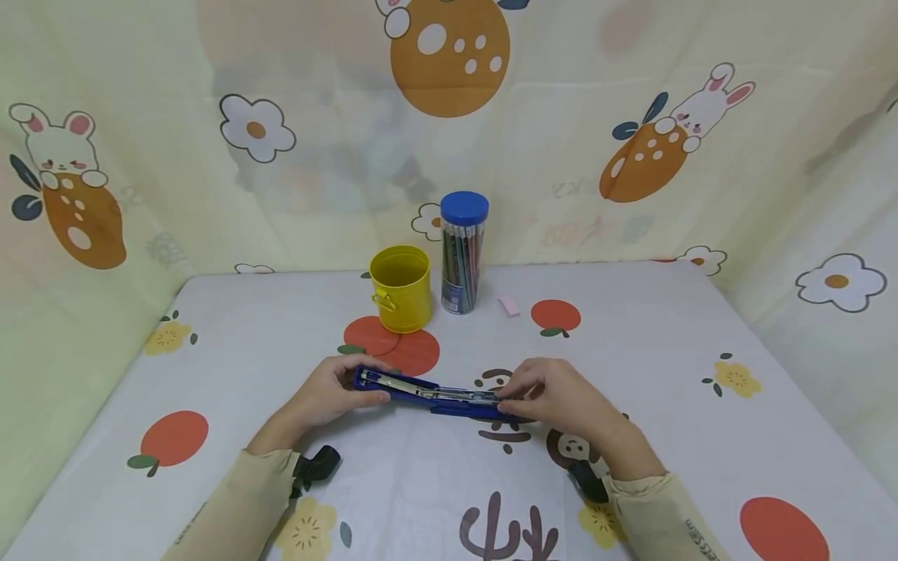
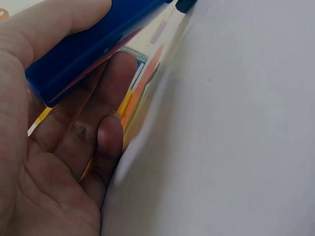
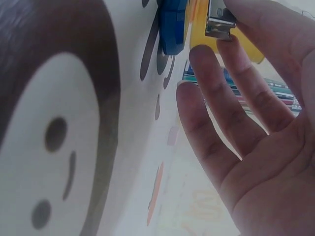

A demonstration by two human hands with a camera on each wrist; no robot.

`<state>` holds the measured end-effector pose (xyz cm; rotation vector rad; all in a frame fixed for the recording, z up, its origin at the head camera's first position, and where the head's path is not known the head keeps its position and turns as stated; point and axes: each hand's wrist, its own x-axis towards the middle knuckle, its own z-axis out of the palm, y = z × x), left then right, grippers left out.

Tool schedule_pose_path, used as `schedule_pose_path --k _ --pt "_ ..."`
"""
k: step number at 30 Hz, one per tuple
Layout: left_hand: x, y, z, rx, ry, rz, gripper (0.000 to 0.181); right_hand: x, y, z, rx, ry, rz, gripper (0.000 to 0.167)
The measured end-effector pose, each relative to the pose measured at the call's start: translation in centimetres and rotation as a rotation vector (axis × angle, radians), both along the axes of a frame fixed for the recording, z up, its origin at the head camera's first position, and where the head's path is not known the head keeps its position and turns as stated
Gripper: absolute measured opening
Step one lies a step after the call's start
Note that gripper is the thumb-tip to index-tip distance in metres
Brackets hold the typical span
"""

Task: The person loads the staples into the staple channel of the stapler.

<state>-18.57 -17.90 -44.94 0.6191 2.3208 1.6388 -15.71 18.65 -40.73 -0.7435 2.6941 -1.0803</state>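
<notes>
A blue stapler (image 1: pixel 414 396) lies opened out flat between the two hands, its metal staple channel showing. My left hand (image 1: pixel 335 391) grips its left end, thumb in front and fingers behind; the left wrist view shows the blue body (image 2: pixel 93 46) held by the hand (image 2: pixel 64 132). At the other end, my right hand (image 1: pixel 554 393) pinches the metal part between thumb and fingers. In the right wrist view that metal end (image 3: pixel 219 22) sits at the thumb and index finger of the hand (image 3: pixel 266 128), beside the blue base (image 3: pixel 172 29), with the other fingers extended.
Behind the stapler stand a yellow bucket (image 1: pixel 403 300) and a clear jar of pencils with a blue lid (image 1: pixel 464 209). A small pink eraser (image 1: pixel 509 306) lies right of the jar. A patterned cloth (image 1: pixel 231 374) covers the table, and printed curtains (image 1: pixel 337 171) hang behind.
</notes>
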Motion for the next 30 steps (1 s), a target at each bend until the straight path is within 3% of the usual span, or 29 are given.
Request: schedule_pose_path --k 19,26,30 --pt "-0.26 -0.01 -0.14 0.012 0.005 -0.005 0.036 0.11 0.27 0.06 0.004 -0.068 0.035 0.021" --pt "-0.17 0.00 -0.06 0.013 0.000 -0.007 0.037 -0.02 0.54 0.02 -0.012 -0.106 -0.005 0.057" --pt "-0.09 -0.14 -0.05 0.015 0.000 -0.004 0.036 -0.12 0.39 -0.13 -0.024 -0.133 -0.021 0.070"
